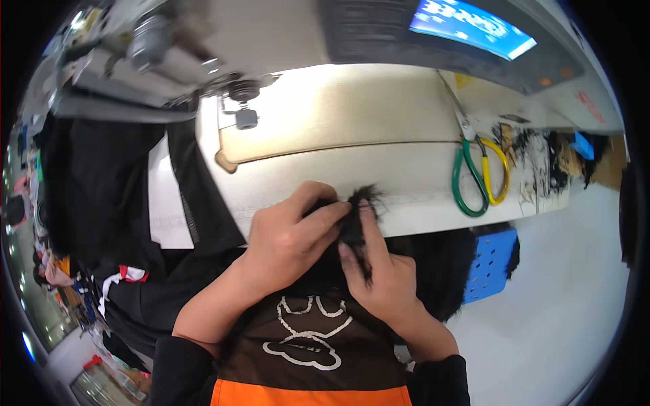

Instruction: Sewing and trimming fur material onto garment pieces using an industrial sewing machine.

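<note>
Here, my left hand was nearly closed, holding a fuzzy black piece in its fingertips, and my right hand pinched the same piece between finger and thumb. The fuzzy piece was at the near edge of the white table. Scissors with one green and one yellow handle lay to the right, and black cloth lay to the left.

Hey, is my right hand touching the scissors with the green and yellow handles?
Apart. The head view shows bare white tabletop between your right hand, which holds a black furry piece, and the scissors.
</note>
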Motion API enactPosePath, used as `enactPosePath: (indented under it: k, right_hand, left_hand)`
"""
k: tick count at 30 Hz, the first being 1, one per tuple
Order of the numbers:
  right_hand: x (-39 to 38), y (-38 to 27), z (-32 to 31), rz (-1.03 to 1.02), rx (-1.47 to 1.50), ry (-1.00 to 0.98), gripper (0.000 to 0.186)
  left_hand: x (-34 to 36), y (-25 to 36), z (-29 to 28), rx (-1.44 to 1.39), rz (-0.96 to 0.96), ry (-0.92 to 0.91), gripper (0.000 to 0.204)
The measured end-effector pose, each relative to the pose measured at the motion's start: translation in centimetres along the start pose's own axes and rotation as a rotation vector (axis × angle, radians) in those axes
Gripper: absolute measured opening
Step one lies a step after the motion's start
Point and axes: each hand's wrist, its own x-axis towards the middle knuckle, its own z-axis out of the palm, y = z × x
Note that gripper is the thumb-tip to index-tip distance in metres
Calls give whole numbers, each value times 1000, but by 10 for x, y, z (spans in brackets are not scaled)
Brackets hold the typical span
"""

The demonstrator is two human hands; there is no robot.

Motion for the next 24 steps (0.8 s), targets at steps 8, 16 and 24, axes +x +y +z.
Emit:
enactPosePath:
  k: [8,16,24]
  right_hand:
    - [2,-6,-11,54,-257,-133,61]
    - [3,-16,-14,55,-526,-216,54]
    - [4,-18,-15,86,-504,-199,56]
  left_hand:
    - [-13,-5,12,-15,30,106,24]
    - [-26,-12,-20,-137,-170,-58,27]
    - [-92,-67,-112,-292,-366,-79,26]
